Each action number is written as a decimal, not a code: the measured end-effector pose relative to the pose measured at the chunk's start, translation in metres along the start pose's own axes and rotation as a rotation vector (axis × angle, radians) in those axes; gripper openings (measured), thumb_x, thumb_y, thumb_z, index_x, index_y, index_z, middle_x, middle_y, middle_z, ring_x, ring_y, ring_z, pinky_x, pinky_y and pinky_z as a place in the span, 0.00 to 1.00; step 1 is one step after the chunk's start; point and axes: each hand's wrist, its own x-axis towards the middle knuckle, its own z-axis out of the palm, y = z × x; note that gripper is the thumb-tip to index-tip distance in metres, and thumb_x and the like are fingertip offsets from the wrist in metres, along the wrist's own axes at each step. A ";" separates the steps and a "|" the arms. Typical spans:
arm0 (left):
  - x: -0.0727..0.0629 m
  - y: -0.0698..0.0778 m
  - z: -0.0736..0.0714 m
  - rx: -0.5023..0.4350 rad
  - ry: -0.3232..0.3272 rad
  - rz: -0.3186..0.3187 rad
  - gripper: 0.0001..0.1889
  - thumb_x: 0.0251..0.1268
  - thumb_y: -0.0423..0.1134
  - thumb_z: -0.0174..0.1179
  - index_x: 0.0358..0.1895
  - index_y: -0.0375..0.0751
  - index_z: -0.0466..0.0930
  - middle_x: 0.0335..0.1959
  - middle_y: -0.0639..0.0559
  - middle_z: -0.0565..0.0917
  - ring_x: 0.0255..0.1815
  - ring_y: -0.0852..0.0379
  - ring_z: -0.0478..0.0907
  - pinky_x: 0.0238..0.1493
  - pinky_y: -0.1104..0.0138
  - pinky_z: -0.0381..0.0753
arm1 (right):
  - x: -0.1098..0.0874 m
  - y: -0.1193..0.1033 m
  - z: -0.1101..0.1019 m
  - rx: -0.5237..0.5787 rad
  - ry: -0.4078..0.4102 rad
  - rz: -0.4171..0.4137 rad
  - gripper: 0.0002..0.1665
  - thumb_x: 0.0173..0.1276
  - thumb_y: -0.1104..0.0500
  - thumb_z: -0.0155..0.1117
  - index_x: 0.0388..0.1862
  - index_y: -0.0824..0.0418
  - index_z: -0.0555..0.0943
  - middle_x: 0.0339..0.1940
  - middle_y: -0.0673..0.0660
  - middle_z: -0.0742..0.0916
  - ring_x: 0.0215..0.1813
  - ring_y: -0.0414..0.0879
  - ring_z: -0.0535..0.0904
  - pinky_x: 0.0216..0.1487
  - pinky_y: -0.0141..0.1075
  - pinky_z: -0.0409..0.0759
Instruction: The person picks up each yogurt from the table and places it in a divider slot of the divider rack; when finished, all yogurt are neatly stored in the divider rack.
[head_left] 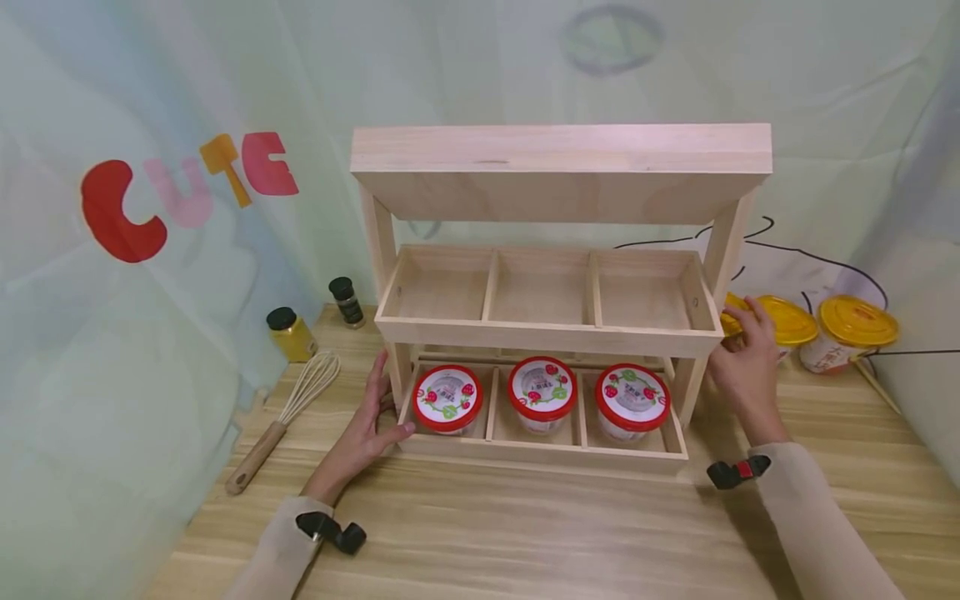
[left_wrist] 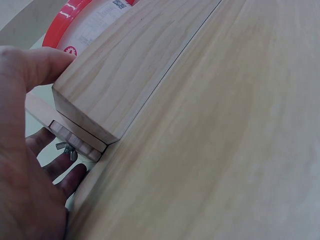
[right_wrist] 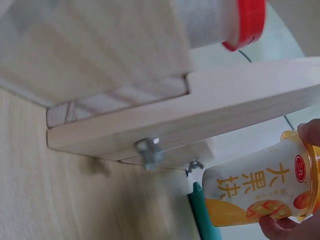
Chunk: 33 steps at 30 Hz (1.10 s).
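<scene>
A two-tier wooden rack [head_left: 551,337] stands on the table, each tier split into three compartments. Three red-lidded cups [head_left: 543,390] fill the lower tier, one per compartment. At the lower left corner, my left hand [head_left: 363,429] holds the rack, thumb on the front edge and fingers around the side beside a wing nut [left_wrist: 69,149]. Just right of the rack, my right hand [head_left: 750,375] grips a yellow-lidded fruit cup [right_wrist: 255,185] between thumb and fingers. The right wrist view shows its mango-pictured label; the rack and hand mostly cover it in the head view.
Two more yellow-lidded cups [head_left: 855,333] stand at the right by the curtain. A whisk [head_left: 288,417], a yellow jar [head_left: 292,335] and a dark spice bottle [head_left: 347,302] sit at the left. A teal object [right_wrist: 202,215] shows behind the rack.
</scene>
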 end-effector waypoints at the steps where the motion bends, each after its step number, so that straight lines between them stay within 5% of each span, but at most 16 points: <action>1: 0.000 0.000 0.000 0.000 0.000 0.001 0.63 0.66 0.31 0.68 0.89 0.61 0.26 0.85 0.28 0.55 0.81 0.26 0.60 0.76 0.27 0.57 | -0.001 -0.002 -0.002 0.002 0.002 0.006 0.33 0.75 0.59 0.65 0.78 0.64 0.75 0.91 0.54 0.60 0.88 0.61 0.60 0.78 0.59 0.72; 6: 0.000 0.001 0.000 0.002 -0.001 0.007 0.63 0.66 0.31 0.68 0.89 0.60 0.26 0.85 0.28 0.56 0.81 0.27 0.61 0.76 0.27 0.57 | -0.005 -0.010 -0.011 0.022 0.030 -0.002 0.31 0.76 0.59 0.66 0.76 0.61 0.77 0.90 0.53 0.61 0.87 0.61 0.61 0.78 0.58 0.73; 13: -0.001 0.002 0.000 0.011 0.000 0.010 0.63 0.65 0.31 0.68 0.89 0.60 0.26 0.84 0.27 0.58 0.81 0.26 0.62 0.76 0.28 0.58 | -0.010 -0.024 -0.026 -0.014 0.067 -0.008 0.29 0.77 0.53 0.70 0.74 0.56 0.80 0.89 0.47 0.63 0.88 0.52 0.60 0.75 0.43 0.78; 21: 0.000 0.002 -0.001 0.016 0.000 0.010 0.63 0.66 0.32 0.67 0.89 0.60 0.26 0.84 0.28 0.57 0.82 0.27 0.61 0.76 0.30 0.60 | -0.015 -0.035 -0.040 0.008 0.089 0.001 0.31 0.77 0.51 0.70 0.75 0.56 0.79 0.89 0.42 0.61 0.90 0.51 0.57 0.79 0.48 0.74; 28: 0.000 0.002 -0.001 0.035 0.000 0.006 0.62 0.67 0.32 0.67 0.89 0.61 0.26 0.85 0.30 0.57 0.82 0.28 0.61 0.78 0.47 0.64 | -0.026 -0.043 -0.052 -0.027 0.152 -0.047 0.30 0.76 0.50 0.71 0.74 0.55 0.81 0.88 0.42 0.64 0.88 0.51 0.60 0.73 0.30 0.77; 33: 0.000 0.002 0.000 0.016 -0.003 0.009 0.62 0.67 0.31 0.67 0.89 0.60 0.26 0.85 0.27 0.56 0.82 0.25 0.60 0.77 0.31 0.59 | -0.032 -0.053 -0.063 0.030 0.191 -0.091 0.29 0.74 0.53 0.73 0.72 0.56 0.83 0.86 0.43 0.67 0.85 0.50 0.63 0.65 0.19 0.76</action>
